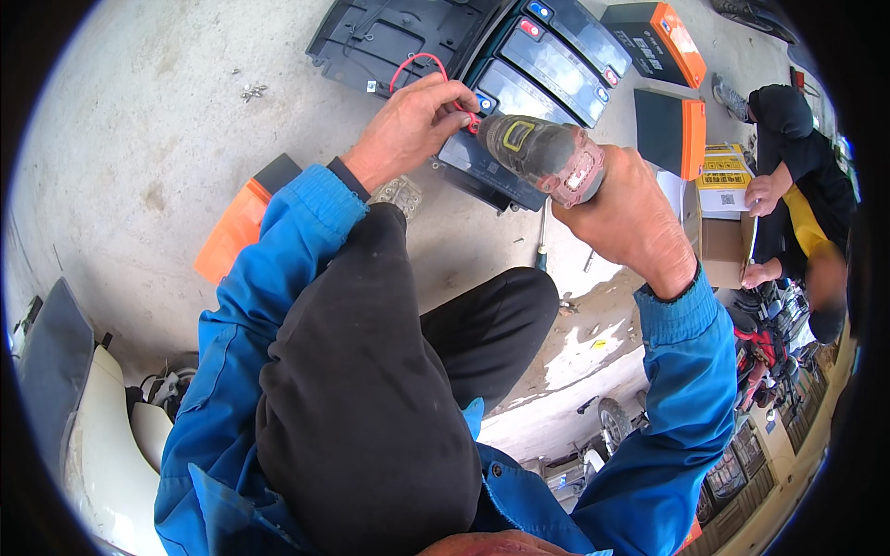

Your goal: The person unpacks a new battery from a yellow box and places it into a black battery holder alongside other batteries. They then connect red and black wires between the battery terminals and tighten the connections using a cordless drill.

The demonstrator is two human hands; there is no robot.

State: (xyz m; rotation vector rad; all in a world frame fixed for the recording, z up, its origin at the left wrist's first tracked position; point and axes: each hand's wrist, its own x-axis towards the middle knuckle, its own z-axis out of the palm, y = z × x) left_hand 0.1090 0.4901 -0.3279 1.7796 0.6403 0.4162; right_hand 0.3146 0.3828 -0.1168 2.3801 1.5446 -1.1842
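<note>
My right hand (pixel 635 213) is wrapped round a cordless power drill (pixel 533 148), dark with a worn reddish rear end. The drill's nose points left, at a terminal on the nearest battery (pixel 482 159). At that same terminal, the fingers of my left hand (pixel 413 125) pinch the end of a red cable (pixel 414 59), which loops up and over behind them. More grey-topped batteries (pixel 553 57) stand side by side in a black case, with red and blue terminals showing. The drill's tip and the exact contact at the terminal are hidden by fingers and tool.
A black plastic tray (pixel 394 37) adjoins the batteries. Orange-and-black batteries (pixel 681 42) lie at the right, another (pixel 232 232) at the left. Small metal parts (pixel 251 92) and a screwdriver (pixel 541 255) are on the floor. At right, another person's hands hold an open carton (pixel 723 239).
</note>
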